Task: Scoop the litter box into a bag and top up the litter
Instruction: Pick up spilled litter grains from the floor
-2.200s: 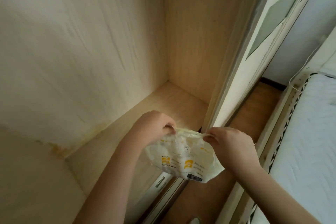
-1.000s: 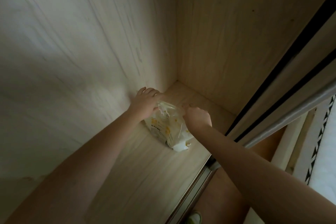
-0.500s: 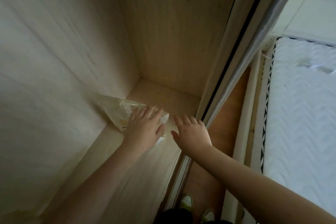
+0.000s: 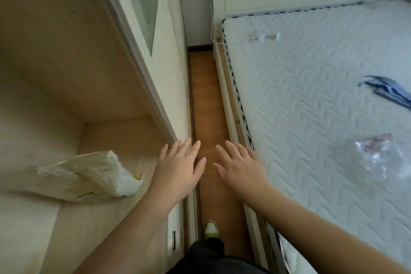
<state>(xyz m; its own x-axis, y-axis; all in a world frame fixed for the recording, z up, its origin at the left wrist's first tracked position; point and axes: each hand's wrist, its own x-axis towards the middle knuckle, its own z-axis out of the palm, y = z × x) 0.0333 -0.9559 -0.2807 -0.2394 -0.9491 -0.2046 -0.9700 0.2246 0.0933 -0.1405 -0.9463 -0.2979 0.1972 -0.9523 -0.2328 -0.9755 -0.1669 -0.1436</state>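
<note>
The litter bag (image 4: 89,176) lies on its side on the wardrobe shelf (image 4: 124,135), at about nine o'clock from the hands, touched by neither; the left hand (image 4: 180,169) hovers just beside it over the shelf's front edge, fingers straight and spread, holding nothing; the right hand (image 4: 240,167), at three o'clock of the left, is likewise flat and empty above the floor strip (image 4: 206,100); the mattress (image 4: 311,95) lies further right; no litter box or scoop shows, so I judge the scooping and topping-up either finished or out of view.
</note>
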